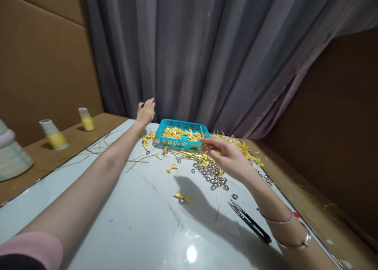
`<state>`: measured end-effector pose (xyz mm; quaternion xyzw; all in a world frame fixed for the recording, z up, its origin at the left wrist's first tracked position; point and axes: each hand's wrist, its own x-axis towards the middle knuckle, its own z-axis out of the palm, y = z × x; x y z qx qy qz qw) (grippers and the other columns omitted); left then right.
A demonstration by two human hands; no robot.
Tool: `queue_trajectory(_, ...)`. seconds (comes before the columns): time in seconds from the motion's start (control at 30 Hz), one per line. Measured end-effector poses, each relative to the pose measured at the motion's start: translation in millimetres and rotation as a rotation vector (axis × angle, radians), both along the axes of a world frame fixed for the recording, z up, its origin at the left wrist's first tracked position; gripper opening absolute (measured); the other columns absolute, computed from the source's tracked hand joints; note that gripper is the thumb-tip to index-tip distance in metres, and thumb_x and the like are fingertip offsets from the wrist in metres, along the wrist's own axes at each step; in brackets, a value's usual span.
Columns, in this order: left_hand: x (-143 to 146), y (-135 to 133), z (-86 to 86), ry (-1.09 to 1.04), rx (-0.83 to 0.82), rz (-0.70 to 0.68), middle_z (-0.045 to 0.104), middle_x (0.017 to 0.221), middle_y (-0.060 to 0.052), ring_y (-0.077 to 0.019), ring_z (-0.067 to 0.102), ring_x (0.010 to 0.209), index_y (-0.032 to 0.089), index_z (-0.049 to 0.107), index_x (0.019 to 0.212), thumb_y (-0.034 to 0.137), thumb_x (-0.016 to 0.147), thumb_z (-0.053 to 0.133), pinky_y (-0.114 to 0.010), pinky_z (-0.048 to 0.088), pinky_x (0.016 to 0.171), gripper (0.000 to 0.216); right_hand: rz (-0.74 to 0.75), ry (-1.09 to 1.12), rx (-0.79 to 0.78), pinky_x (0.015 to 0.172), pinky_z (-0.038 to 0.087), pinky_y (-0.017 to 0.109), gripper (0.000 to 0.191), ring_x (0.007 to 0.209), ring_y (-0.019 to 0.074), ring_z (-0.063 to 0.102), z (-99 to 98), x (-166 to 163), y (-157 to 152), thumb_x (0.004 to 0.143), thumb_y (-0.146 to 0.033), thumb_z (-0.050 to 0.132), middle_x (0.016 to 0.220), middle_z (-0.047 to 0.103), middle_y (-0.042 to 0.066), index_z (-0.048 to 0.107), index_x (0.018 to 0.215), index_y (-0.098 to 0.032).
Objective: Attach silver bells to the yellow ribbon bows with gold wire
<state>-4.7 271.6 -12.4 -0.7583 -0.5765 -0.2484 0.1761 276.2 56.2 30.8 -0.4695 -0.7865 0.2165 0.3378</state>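
My left hand is raised at the far left edge of the table, beyond the yellow bows. Its fingers are apart and slightly bent, with nothing visible in them. Over the table's middle, my right hand pinches a thin gold strand that sticks up by its fingertips. Behind that hand stands a blue plastic basket holding many yellow ribbon bows. One bow with a silver ring lies on the tabletop nearer me, and another bow lies farther back.
Black thread snips lie below my right hand. Silver rings are heaped near the basket, and gold strands run in front of it. Yellow thread spools stand on the left ledge. A grey curtain hangs behind.
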Motion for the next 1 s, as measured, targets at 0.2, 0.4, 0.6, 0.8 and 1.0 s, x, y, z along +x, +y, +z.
queue_trajectory(0.2,49,-99,-6.7,-0.128,-0.042,-0.501,0.057,0.119,-0.016,-0.0284,0.047,0.110,0.014,0.048,0.128,0.034,0.089,0.039,-0.042,0.022,0.099,0.045,-0.015,0.422,-0.416,0.092,0.043,0.038,0.041,0.101,0.0206,0.059,-16.1,-3,-20,0.077,-0.023,0.056,0.109,0.066,0.009,0.060,0.118,-0.018)
queue_trajectory(0.4,68,-195,-54.5,-0.200,-0.452,-1.060,0.067,0.083,-0.009,-0.0210,0.059,0.078,0.022,0.059,0.119,0.027,0.087,0.047,-0.038,0.042,0.082,0.035,0.047,0.807,-0.777,0.091,0.044,0.035,0.030,0.108,0.0228,0.055,-62.8,-17,-34,0.073,-0.026,0.062,0.122,0.058,0.013,0.069,0.099,-0.015)
queue_trajectory(0.6,69,-216,-62.2,-0.469,-0.537,-1.090,0.070,0.095,-0.012,-0.0214,0.062,0.086,0.020,0.068,0.105,0.025,0.087,0.048,-0.036,0.046,0.079,0.027,-0.055,0.894,-0.950,0.079,0.046,0.028,0.032,0.100,0.0205,0.057,-83.5,-15,-44,0.073,-0.023,0.064,0.114,0.061,0.013,0.066,0.103,-0.013)
queue_trajectory(0.8,84,-237,-69.1,-1.006,-1.147,-0.854,0.066,0.069,-0.005,-0.0105,0.053,0.054,0.015,0.072,0.080,0.040,0.083,0.057,-0.023,0.041,0.055,0.029,-0.142,1.182,-0.961,0.062,0.047,0.018,0.029,0.063,0.0062,0.053,-89.6,-15,-49,0.068,-0.012,0.069,0.100,0.065,0.006,0.065,0.096,-0.015)
queue_trajectory(1.0,87,-224,-78.4,-1.398,-1.469,-0.860,0.056,0.065,-0.001,-0.0085,0.045,0.058,0.013,0.070,0.077,0.050,0.075,0.066,-0.020,0.036,0.057,0.037,-0.169,1.286,-0.952,0.057,0.050,0.017,0.042,0.056,0.0062,0.055,-103.9,-14,-44,0.065,-0.005,0.066,0.083,0.064,0.001,0.060,0.105,-0.020)
